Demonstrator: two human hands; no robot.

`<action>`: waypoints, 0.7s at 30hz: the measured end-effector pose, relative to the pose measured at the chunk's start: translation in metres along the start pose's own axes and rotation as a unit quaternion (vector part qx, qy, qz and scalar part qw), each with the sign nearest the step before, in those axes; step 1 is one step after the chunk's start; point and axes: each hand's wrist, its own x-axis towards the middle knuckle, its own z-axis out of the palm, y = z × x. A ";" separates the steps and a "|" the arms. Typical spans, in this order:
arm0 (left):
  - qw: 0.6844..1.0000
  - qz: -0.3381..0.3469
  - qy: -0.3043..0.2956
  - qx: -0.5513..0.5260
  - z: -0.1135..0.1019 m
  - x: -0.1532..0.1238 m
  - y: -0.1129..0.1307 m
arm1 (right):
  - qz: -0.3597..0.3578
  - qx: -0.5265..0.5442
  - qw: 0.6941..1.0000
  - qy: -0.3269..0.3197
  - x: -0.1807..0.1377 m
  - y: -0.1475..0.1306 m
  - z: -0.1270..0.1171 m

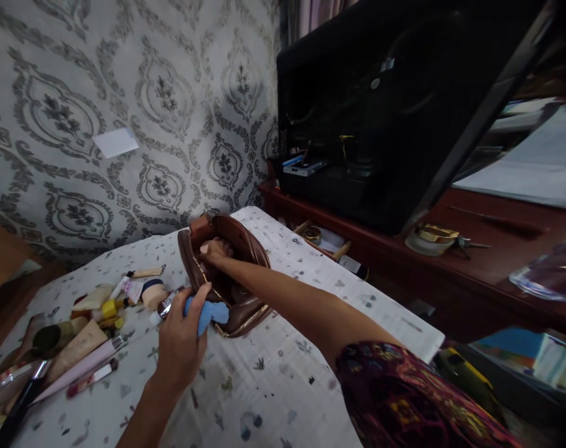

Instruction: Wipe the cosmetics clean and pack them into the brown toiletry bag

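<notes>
At the far left, one black handle [19, 401] is lying near the picture's edge, with one pale pink tube [80, 368] and one small red-ended tube [92, 378] lying beside it. Other cosmetics [80, 339] are overlapping, so their full number is hard to make out. Among them, one yellow-capped item [111, 308] is showing, and one pink-and-white packet [132, 289] is bearing print too small to read. One white card [115, 143] is hanging on the wall. The left hand [183, 333] is holding one blue cloth [218, 311] in bent fingers, with one silver-and-dark container [170, 303] partly hidden beside them. One brown bag [239, 313] is standing unzipped on the patterned sheet [273, 373], just beyond that hand. The right hand [218, 251] is resting inside it; a pale item [204, 247] is showing at the fingers, but whether they are gripping it I cannot tell. Farther right, one black screen [348, 112] is leaning above one gold-lidded jar [435, 235].
</notes>
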 end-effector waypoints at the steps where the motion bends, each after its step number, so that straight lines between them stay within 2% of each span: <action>1: 1.000 0.001 -0.001 0.001 0.000 0.000 0.000 | 0.022 0.001 1.000 0.009 0.000 0.001 0.002; 3: 1.000 0.002 -0.003 0.002 0.000 0.000 0.000 | 0.046 0.009 0.999 0.023 -0.001 0.002 0.004; 11: 1.000 0.002 -0.002 0.004 0.000 0.000 0.000 | 0.069 0.016 0.996 0.047 0.003 0.003 0.011; 21: 1.000 -0.001 -0.007 0.003 -0.003 0.002 0.001 | 0.074 0.033 0.996 0.022 0.004 0.002 0.004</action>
